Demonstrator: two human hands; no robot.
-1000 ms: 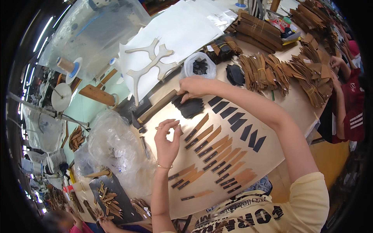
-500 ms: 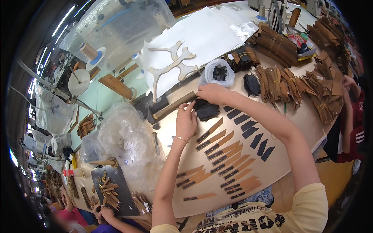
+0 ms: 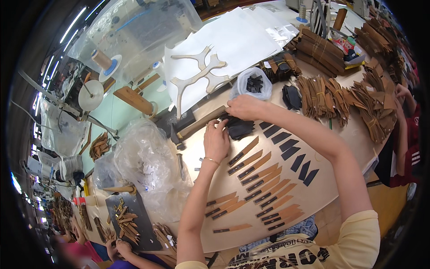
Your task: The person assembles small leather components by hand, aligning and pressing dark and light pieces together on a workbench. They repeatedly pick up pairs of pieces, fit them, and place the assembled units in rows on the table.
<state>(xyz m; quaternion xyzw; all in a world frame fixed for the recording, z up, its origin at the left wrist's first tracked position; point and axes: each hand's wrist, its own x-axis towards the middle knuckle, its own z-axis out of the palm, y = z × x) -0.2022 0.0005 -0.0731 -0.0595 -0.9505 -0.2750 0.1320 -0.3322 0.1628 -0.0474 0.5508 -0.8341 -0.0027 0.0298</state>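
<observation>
My right hand [image 3: 244,107], fingers curled down, is at the right end of a long brown bar [image 3: 199,123]. Just below that end, my left hand [image 3: 216,140] has its fingertips bent together against the left edge of a pile of black strips [image 3: 239,128]. Whatever is pinched between the fingers of either hand is hidden. Nearer to me lie rows of tan leather straps with dark ends [image 3: 264,181]. To their right, a slanting line of separate black strips [image 3: 290,153] lies on the table.
A plastic bag with black pieces [image 3: 253,84] stands beyond my right hand. Bundled brown leather pieces [image 3: 320,96] lie at right. Left of my left arm is a crumpled clear bag [image 3: 145,163]. White sheets [image 3: 242,40] are at the back. Other people's hands [image 3: 118,246] work at lower left.
Both hands stay close together beside the bar and the black pile, with only slight finger movement. The whole view has shifted slightly.
</observation>
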